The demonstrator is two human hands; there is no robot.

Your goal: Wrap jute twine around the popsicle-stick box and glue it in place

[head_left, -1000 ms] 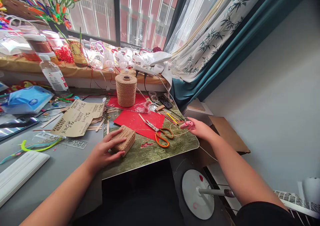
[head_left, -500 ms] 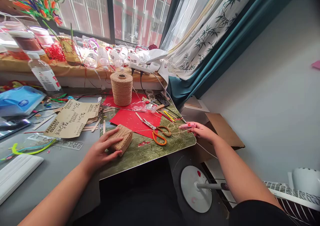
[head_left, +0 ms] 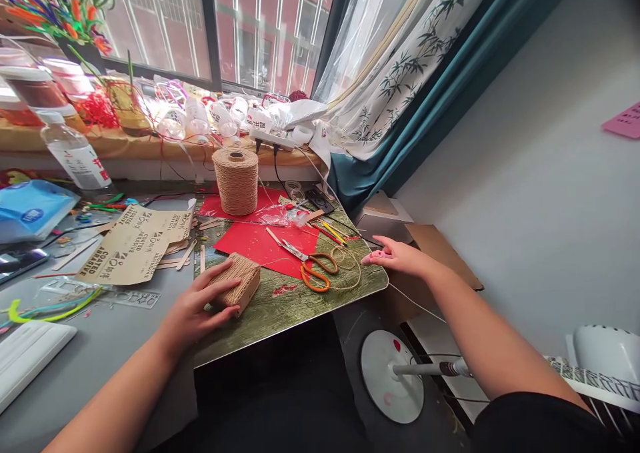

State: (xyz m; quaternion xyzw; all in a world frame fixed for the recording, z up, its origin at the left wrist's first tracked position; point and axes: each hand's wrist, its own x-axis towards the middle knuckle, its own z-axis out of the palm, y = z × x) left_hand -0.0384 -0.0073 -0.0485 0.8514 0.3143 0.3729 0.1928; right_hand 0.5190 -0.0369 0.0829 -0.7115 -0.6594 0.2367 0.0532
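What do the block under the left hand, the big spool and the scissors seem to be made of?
Block: wound in matte tan twine, probably jute, judging by its parallel strands; what lies beneath is unclear.
Spool: similar rough, dull cord in wound layers.
Scissors: shiny grey blades suggest metal; smooth orange handles, perhaps plastic.

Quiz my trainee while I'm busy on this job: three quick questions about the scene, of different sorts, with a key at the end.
1. Which hand is on the wrapped block?

2. True or false: the spool is lying on its side.

3. What lies between the scissors and the right hand?
A) the bottle
B) loose string
C) the sandpaper

Key
1. The left hand, with its fingers over the top.
2. False: it stands upright.
3. B: loose string, lying in loops.
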